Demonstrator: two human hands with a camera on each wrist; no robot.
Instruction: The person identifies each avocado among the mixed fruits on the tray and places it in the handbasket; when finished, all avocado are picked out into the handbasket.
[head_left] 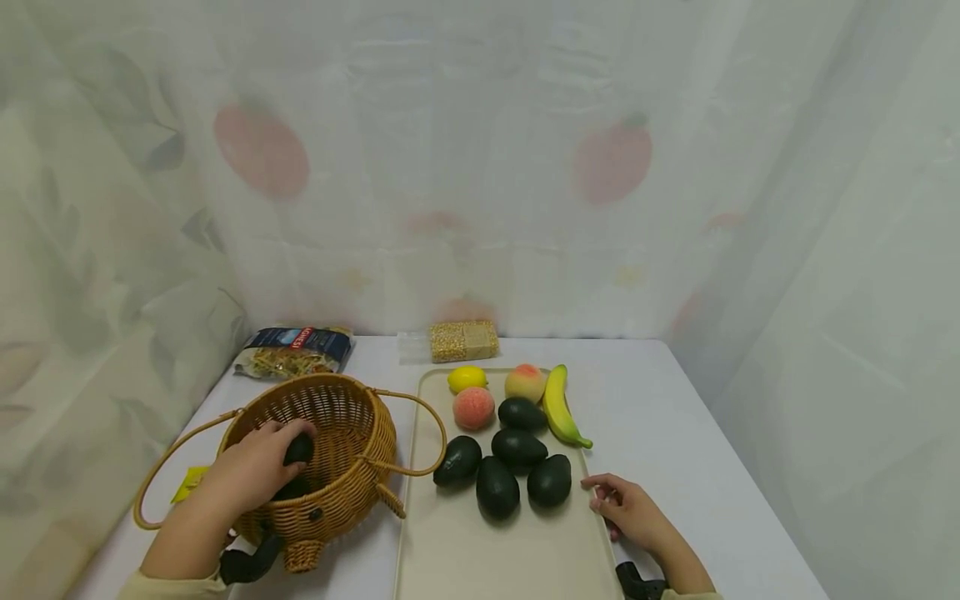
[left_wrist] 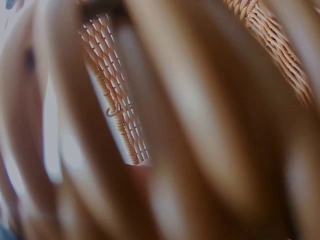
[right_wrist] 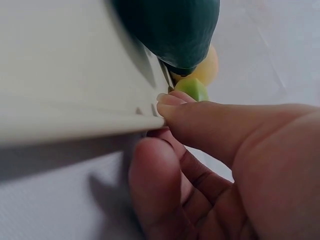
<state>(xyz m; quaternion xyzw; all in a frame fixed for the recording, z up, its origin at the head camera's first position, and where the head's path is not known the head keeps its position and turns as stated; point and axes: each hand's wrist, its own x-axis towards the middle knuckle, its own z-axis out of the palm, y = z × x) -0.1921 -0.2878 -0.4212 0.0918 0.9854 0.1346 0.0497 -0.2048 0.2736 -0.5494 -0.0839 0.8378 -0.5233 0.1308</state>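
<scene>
My left hand (head_left: 258, 458) reaches over the rim of a wicker basket (head_left: 386, 442) and grips a dark avocado (head_left: 299, 448) inside it. Another dark shape shows beneath that avocado, partly hidden by the hand. Blurred wicker strands fill the left wrist view, so the hand's hold is hidden there. At the right side of the beige tray (head_left: 510, 558), my right hand (head_left: 630, 508) pinches the rim, thumb on top and fingers below, as the right wrist view shows. On the tray lie several dark avocados (head_left: 497, 488).
A lemon (head_left: 467, 379), two peaches (head_left: 473, 408) and a banana (head_left: 561, 408) lie at the tray's far end. Behind stand a pasta bag (head_left: 295, 352) and a bag of yellow kernels (head_left: 463, 341). A basket handle (head_left: 438, 417) overhangs the tray's left edge. Something yellow (head_left: 190, 483) lies left of the basket.
</scene>
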